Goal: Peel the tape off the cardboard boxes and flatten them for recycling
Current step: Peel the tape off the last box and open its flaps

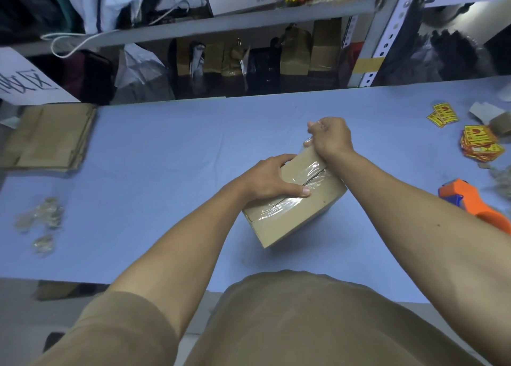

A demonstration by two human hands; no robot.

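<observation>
Brown cardboard box (296, 200) sat tilted on the blue table (166, 150), near its middle. The left hand (269, 179) gripped the box's top, thumb laid across the clear tape (309, 177) on the seam. The right hand (330, 137), fisted at the far end, pinched a lifted strip of that tape. Flattened cardboard (49, 136) lay far left, crumpled tape wads (41, 219) near it, an orange tape dispenser (472, 202) at right.

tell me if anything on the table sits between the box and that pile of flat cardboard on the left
Nothing visible does. The cardboard box, held by the left hand while the right hand pulls at its tape, has only bare blue table between it and the flattened cardboard pile. The crumpled tape scraps lie nearer, off that line.
</observation>
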